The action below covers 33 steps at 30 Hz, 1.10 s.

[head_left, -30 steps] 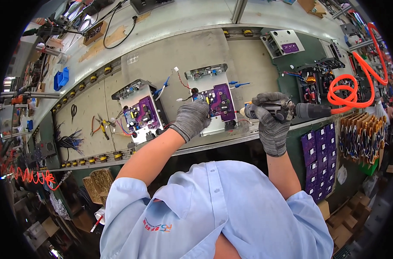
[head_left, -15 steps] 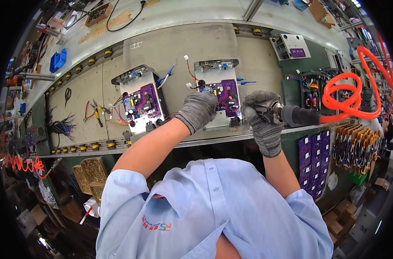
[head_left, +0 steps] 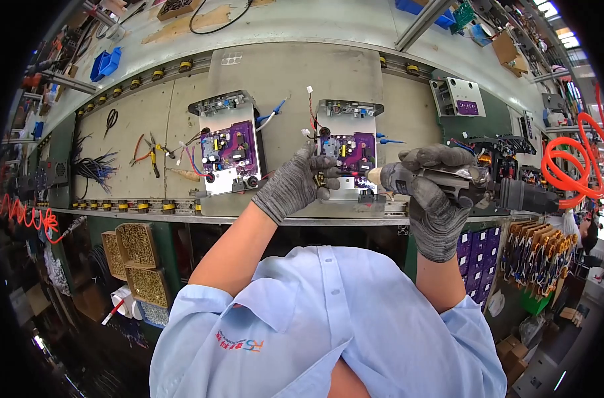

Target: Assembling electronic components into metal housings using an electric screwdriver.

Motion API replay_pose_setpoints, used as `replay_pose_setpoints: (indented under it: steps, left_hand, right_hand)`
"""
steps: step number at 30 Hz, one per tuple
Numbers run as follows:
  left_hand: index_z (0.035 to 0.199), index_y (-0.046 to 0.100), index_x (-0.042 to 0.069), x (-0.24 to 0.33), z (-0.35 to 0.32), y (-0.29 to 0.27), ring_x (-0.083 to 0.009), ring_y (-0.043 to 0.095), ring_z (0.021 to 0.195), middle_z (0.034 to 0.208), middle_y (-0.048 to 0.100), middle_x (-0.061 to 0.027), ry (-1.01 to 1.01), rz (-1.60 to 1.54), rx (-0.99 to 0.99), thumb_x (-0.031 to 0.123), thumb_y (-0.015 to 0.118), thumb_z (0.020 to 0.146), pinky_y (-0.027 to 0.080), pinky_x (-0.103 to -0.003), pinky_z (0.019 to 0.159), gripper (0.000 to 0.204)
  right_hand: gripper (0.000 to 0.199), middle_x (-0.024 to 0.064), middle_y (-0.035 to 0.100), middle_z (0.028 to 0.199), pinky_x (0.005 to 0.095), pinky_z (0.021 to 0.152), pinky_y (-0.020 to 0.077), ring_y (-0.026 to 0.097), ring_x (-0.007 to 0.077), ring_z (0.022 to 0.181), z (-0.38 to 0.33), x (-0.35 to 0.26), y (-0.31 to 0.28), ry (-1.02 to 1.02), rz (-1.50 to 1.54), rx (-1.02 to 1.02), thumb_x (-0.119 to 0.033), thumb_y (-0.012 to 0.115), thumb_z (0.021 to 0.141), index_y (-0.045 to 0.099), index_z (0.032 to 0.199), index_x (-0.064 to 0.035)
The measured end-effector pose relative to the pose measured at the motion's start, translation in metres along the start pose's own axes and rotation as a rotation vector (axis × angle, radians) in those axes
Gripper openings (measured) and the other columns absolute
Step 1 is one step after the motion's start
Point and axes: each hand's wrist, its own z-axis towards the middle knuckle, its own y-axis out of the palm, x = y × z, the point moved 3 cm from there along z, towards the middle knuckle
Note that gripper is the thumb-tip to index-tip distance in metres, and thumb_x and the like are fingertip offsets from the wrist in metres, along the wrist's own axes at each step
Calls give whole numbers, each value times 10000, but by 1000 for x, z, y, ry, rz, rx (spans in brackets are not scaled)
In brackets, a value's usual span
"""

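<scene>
My right hand (head_left: 441,192), in a grey knit glove, is closed round a dark air screwdriver (head_left: 458,186). The tool lies sideways, its pale nose toward the right-hand metal chassis (head_left: 340,194). On that chassis sits a purple circuit board (head_left: 356,151) with white-plugged wires at its upper left. My left hand (head_left: 292,182), gloved alike, is over the chassis's lower left corner, its fingers curled near small brass-coloured pieces that look like screws (head_left: 320,178). A second chassis (head_left: 229,182) with a similar purple board (head_left: 229,149) stands to the left.
Pliers (head_left: 154,158) and a bundle of dark wires (head_left: 96,176) lie at the left. Trays of brass screws (head_left: 136,244) hang below the bench's front edge. An orange coiled hose (head_left: 567,159) is at the right, beside another opened unit (head_left: 487,159).
My right hand has turned the screwdriver more sideways and moved right. The left hand has drawn back from the board and its fingers have opened somewhat. The view has shifted slightly.
</scene>
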Motion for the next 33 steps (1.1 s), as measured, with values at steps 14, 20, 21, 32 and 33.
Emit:
replay_pose_setpoints:
  steps: [14,20,21,32,33]
  left_hand:
    - [1045,583,59,-9,2,14,-174,594,635,817,602,-60,-21,211,111,542,502,986,484,-309,478,493]
    - [1016,592,96,-13,-11,12,-100,516,604,762,544,-8,-5,72,-10,338,577,996,374,-239,436,243]
    - [1016,592,96,-13,-10,11,-100,516,604,762,544,-8,-6,75,-9,338,577,996,374,-239,436,243]
    - [863,565,95,-12,-14,27,-64,369,477,622,429,31,27,158,-95,432,551,996,257,-216,392,363]
    - [863,565,95,-10,-14,27,-64,369,477,622,429,31,30,152,-95,432,551,996,257,-216,392,363]
  right_hand:
    - [404,166,674,1038,403,837,594,691,262,953,2,11,2,57,52,-33,132,673,757,561,1125,7]
    - [453,160,653,1087,427,898,567,670,283,1022,3,1,-14,-53,80,-24,133,665,751,554,1157,-34]
    - [461,156,654,1087,431,901,564,668,284,1023,2,1,-16,-54,89,-19,131,667,753,557,1166,-40]
    - [512,99,620,1099,455,930,544,651,275,1016,7,-8,-29,31,253,44,115,702,760,551,1203,-93]
    - [518,88,617,1104,462,961,522,646,262,1018,9,-10,-31,40,319,72,101,712,761,548,1208,-104]
